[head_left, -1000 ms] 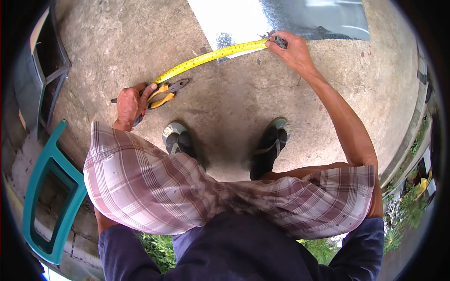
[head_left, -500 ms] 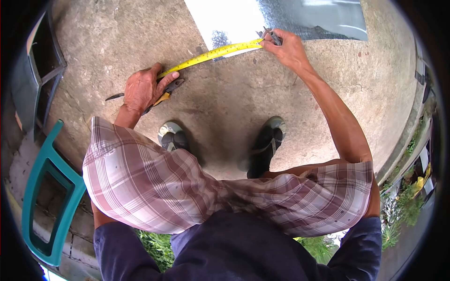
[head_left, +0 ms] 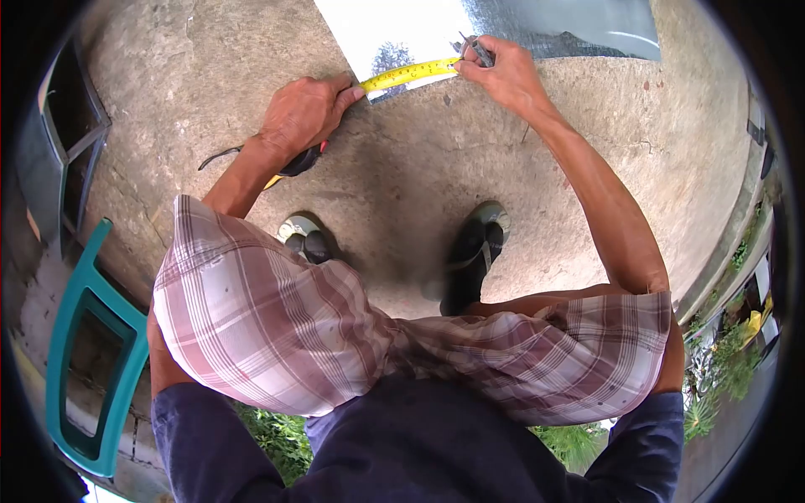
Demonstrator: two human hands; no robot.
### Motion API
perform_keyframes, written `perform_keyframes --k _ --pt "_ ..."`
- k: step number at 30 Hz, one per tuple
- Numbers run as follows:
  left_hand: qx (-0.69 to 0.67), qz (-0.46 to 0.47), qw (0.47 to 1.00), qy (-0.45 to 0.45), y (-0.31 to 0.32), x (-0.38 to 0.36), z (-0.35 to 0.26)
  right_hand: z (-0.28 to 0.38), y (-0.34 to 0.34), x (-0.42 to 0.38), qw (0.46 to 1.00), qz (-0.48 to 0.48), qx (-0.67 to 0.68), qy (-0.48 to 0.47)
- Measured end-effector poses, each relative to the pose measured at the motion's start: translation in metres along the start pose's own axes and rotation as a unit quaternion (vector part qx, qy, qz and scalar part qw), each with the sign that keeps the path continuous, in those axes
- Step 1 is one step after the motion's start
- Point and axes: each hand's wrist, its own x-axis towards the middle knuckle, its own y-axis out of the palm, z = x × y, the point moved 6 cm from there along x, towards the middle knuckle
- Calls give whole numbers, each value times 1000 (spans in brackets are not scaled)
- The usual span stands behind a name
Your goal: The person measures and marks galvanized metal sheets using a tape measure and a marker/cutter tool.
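A yellow tape measure point(head_left: 411, 76) stretches between my hands along the near edge of a shiny metal sheet point(head_left: 562, 29). My left hand point(head_left: 306, 113) is closed on the blade, thumb and fingers at the sheet's left corner. My right hand point(head_left: 507, 77) pinches the blade's other end and also holds a small grey metal tool point(head_left: 481, 54) with pointed tips. Below my left wrist, a dark object with a red edge point(head_left: 309, 159) shows partly. A yellow-handled tool point(head_left: 272, 181) is mostly hidden under that forearm.
Worn concrete floor point(head_left: 394, 184) lies under the sheet and my shoes point(head_left: 476, 251). A teal plastic chair point(head_left: 63, 369) stands at the left, below a dark metal frame point(head_left: 63, 151). Plants point(head_left: 721, 377) grow beyond the floor's edge at the right.
My left hand has slid right and up along the tape to the sheet's corner, shortening the span between my hands. My right hand has shifted slightly up and left, still holding the tape end.
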Motion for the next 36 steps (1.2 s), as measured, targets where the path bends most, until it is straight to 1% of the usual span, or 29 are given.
perform_keyframes --k 1,4,7,10,13,22,25,28,36 --pt "-24 2 1000 -5 2 -2 0 -2 2 2 1000 -3 -4 -13" --pt "-48 75 995 -51 12 -4 2 -5 3 2 999 -21 -3 -47" --pt "-92 68 992 -53 18 -4 10 0 1 1 999 -22 -3 -42" --pt "-81 99 987 -101 11 -1 8 -1 1 1 999 -11 -27 -41" --pt "-105 98 984 -104 14 2 12 -10 6 3 999 -23 7 -39" --pt "-129 93 980 -122 22 5 19 -7 4 2 999 -9 -22 -29" --pt "-114 121 978 -127 20 7 16 -12 6 4 999 -20 -23 -39" --pt "-119 131 975 -132 21 8 17 -9 5 3 999 -7 -27 -20" --pt "-112 94 981 -129 27 7 20 -9 5 4 999 -5 -25 -42"
